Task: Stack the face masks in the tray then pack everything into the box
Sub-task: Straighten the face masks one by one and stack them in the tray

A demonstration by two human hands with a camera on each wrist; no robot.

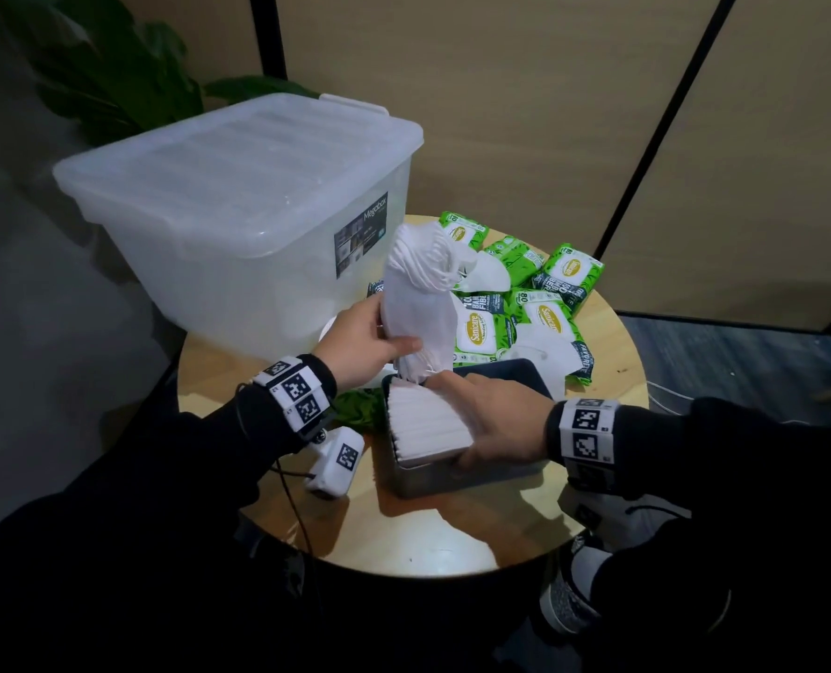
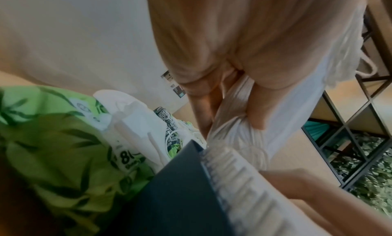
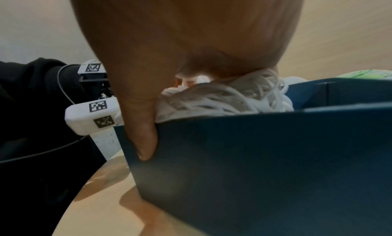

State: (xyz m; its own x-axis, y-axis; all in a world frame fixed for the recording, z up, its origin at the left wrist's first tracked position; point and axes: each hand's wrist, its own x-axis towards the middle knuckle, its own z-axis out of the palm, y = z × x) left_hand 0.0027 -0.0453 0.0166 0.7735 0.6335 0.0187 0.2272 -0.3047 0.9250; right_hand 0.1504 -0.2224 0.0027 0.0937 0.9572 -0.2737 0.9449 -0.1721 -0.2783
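Note:
My left hand (image 1: 365, 342) grips a bundle of white face masks (image 1: 418, 293) upright, its lower end over the far left corner of the dark blue tray (image 1: 525, 374). In the left wrist view the fingers (image 2: 212, 97) and thumb squeeze the bundle (image 2: 297, 105) above the tray (image 2: 180, 197). My right hand (image 1: 496, 425) lies flat on the mask stack (image 1: 423, 425) in the tray. Its thumb (image 3: 144, 130) rests against the outside of the tray's near wall (image 3: 254, 155). The clear plastic box (image 1: 238, 187) stands at the back left with its lid on.
Several green wipe packs (image 1: 481, 327) and loose white masks (image 1: 544, 352) lie on the round wooden table (image 1: 428, 536) behind and right of the tray. Another green pack (image 2: 53, 147) lies left of the tray. A plant (image 1: 112, 65) stands behind the box.

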